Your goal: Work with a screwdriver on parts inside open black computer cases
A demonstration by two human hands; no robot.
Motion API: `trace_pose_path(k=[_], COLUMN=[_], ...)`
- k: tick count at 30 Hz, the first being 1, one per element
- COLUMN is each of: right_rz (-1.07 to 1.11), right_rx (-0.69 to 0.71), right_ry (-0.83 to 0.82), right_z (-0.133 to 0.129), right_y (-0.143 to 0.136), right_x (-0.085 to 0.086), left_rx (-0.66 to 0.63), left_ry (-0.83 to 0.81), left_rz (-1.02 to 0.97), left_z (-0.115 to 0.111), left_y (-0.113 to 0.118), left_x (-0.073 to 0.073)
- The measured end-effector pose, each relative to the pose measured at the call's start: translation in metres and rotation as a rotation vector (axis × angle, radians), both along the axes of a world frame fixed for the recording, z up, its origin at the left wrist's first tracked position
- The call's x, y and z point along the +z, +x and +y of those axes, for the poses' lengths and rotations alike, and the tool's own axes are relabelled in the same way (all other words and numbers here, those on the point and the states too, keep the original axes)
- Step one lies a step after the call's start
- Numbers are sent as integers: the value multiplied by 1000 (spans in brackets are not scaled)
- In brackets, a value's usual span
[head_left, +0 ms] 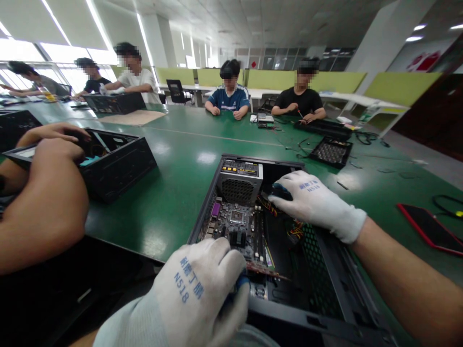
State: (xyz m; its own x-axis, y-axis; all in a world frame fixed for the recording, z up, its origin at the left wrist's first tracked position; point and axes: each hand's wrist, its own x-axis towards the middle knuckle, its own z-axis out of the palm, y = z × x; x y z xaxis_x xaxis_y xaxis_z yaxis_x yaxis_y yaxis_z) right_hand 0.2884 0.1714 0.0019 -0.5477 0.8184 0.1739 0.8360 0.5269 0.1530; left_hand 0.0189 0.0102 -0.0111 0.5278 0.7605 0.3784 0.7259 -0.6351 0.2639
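An open black computer case (285, 313) lies on the green table (181, 168), right in front of the person, its inside facing up. In its far left corner sits a boxy power supply (240, 185) with a mesh grille; just nearer lies the motherboard (242, 224), fixed along the left side, with a card (264, 272) across its near end. Loose bundled wires (295, 232) hang to the right, near the perforated panel (318, 270). The gloved right hand (307, 197) reaches into the far right part, its fingers curled; whether they grip anything cannot be told. The gloved left hand (202, 284) is at the near left edge, fingers bent close to the thumb, their hold hidden. Further left, a co-worker's arms reach into a second case (123, 168).
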Motion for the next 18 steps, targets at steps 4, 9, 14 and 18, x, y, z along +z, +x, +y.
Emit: trace_pose_path(k=[4,9,14,18], right_rz=[177,311,328,339], right_rx=[57,76,86,94], right_ry=[-5,1,7,14], right_z=[-12,-15,-15,-14], right_y=[6,9,10,11], right_x=[-5,-7,-8,-9], left_rx=[-40,-50,-26,-55], left_ry=[-37,-192,-358,-449], left_rz=[60,449,686,845], left_z=[10,58,121,156], left_y=[0,20,53,73], left_x=[16,32,22,5])
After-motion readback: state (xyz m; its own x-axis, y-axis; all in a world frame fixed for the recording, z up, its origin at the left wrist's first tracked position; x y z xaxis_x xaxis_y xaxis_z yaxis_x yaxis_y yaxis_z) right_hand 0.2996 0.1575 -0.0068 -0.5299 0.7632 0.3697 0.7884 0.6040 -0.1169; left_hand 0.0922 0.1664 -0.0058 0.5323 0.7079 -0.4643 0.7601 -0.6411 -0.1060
